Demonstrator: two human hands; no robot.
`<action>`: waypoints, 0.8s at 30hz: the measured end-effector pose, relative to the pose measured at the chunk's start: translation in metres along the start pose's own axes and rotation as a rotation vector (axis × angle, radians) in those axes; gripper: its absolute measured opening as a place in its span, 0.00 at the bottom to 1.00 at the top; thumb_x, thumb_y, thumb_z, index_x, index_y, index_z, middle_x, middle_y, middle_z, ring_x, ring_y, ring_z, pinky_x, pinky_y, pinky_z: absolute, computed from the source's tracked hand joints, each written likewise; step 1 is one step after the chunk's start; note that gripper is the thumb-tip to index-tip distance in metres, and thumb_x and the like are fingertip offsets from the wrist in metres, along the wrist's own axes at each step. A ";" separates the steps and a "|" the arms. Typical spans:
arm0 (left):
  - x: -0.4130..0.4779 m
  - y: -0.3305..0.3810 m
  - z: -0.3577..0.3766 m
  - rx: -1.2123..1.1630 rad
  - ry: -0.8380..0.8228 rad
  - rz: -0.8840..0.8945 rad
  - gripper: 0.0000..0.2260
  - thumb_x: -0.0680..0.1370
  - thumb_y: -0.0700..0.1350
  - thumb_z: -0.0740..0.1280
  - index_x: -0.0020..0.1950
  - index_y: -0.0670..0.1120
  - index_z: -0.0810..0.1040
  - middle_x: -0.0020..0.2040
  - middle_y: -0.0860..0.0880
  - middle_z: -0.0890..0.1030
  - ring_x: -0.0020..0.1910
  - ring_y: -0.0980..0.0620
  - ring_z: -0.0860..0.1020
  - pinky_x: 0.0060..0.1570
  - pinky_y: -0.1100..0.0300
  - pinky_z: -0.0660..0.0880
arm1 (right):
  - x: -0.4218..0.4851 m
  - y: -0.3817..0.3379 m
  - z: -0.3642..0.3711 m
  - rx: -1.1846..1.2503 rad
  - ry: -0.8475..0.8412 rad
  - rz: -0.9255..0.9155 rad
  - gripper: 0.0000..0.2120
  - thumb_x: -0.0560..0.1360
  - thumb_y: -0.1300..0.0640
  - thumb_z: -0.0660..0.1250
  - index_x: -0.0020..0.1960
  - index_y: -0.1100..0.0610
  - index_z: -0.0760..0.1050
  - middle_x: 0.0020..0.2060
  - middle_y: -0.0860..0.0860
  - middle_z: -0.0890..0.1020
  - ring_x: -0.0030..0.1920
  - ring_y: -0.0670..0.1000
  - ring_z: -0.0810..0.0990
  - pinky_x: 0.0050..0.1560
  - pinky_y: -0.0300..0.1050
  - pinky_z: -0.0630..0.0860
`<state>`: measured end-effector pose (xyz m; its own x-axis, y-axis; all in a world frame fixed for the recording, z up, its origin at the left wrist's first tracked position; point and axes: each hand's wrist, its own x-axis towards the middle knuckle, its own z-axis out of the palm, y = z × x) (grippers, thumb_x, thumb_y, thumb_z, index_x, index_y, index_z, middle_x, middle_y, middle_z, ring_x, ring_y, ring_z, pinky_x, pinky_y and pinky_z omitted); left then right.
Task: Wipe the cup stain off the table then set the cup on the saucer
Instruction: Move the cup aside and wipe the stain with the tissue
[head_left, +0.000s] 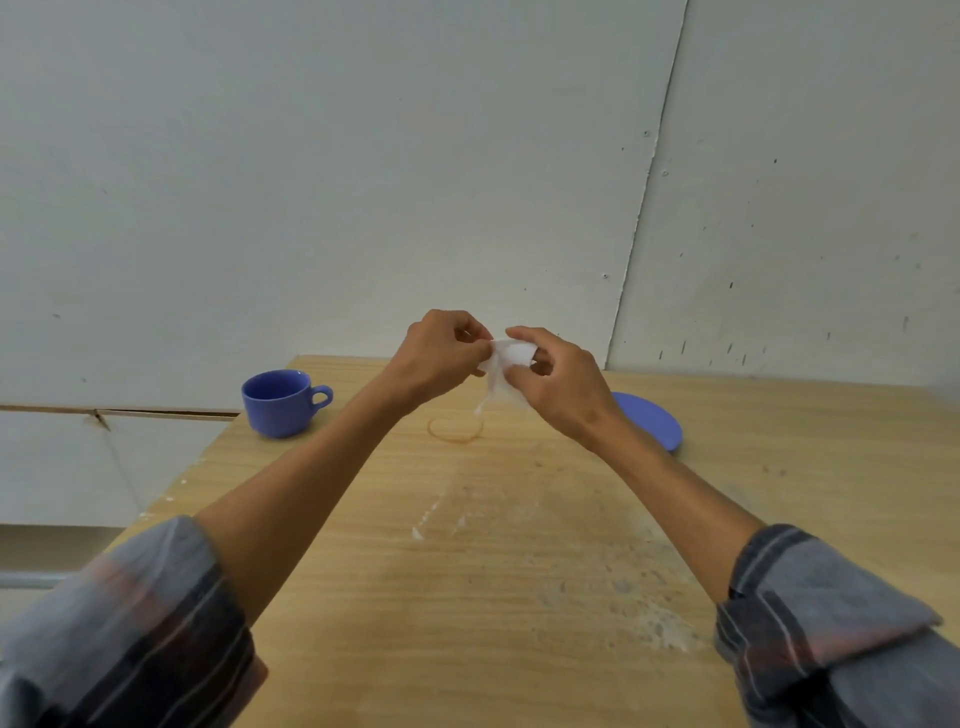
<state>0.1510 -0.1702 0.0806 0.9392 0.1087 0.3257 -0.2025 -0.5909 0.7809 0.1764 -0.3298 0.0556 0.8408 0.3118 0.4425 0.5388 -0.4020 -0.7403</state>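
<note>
Hanging just below the fingers (511, 375), a brown ring-shaped cup stain (455, 430) sits on the bench (467, 571), unwiped as yet. Above it both hands meet in the air: the left hand (436, 356) and the right hand (558, 387) each have their fingers pinched shut on a small white tissue (506, 364), one hand at each side of it, with a loose corner trailing down toward the stain. That two-handed pinch looks like folding or bunching the tissue into a pad before it goes down, so the wiping step seems about to begin rather than under way. The blue cup (280, 402) stands upright well off to the left of the fingers, near the bench's left edge, handle turned toward the hands; it appears to have been set aside to leave the stain bare. The blue saucer (657, 421) lies to the right of the fingers, partly hidden behind the right wrist, waiting for the cup. The bench is pale wood-grain, scuffed and flecked with white patches nearer the person. Behind it rises a plain whitish panelled wall (363, 182) with a seam and small screw marks. Rolled plaid sleeves (821, 623) cover the forearms' near ends.
</note>
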 end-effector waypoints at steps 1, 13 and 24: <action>0.001 0.001 -0.005 -0.004 -0.043 0.001 0.06 0.77 0.41 0.65 0.50 0.42 0.80 0.45 0.45 0.84 0.41 0.51 0.84 0.48 0.53 0.82 | 0.000 0.000 -0.002 0.017 -0.003 0.009 0.19 0.75 0.53 0.65 0.66 0.50 0.73 0.49 0.49 0.81 0.44 0.43 0.78 0.39 0.31 0.71; 0.028 0.007 -0.045 0.218 -0.467 0.073 0.07 0.79 0.43 0.65 0.54 0.47 0.82 0.53 0.47 0.83 0.55 0.48 0.81 0.58 0.50 0.78 | 0.016 0.003 -0.006 0.079 -0.108 0.093 0.21 0.69 0.53 0.75 0.61 0.51 0.77 0.51 0.51 0.83 0.49 0.53 0.83 0.48 0.48 0.82; 0.033 -0.041 -0.027 -0.002 -0.302 0.040 0.13 0.74 0.43 0.72 0.57 0.40 0.80 0.52 0.42 0.84 0.52 0.46 0.82 0.54 0.48 0.80 | 0.034 0.023 0.010 0.391 -0.137 0.265 0.08 0.71 0.62 0.73 0.49 0.61 0.79 0.44 0.55 0.83 0.44 0.52 0.83 0.47 0.48 0.82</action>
<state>0.1825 -0.1205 0.0737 0.9703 -0.1577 0.1834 -0.2415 -0.5883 0.7717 0.2169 -0.3204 0.0485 0.9176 0.3629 0.1620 0.2249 -0.1381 -0.9645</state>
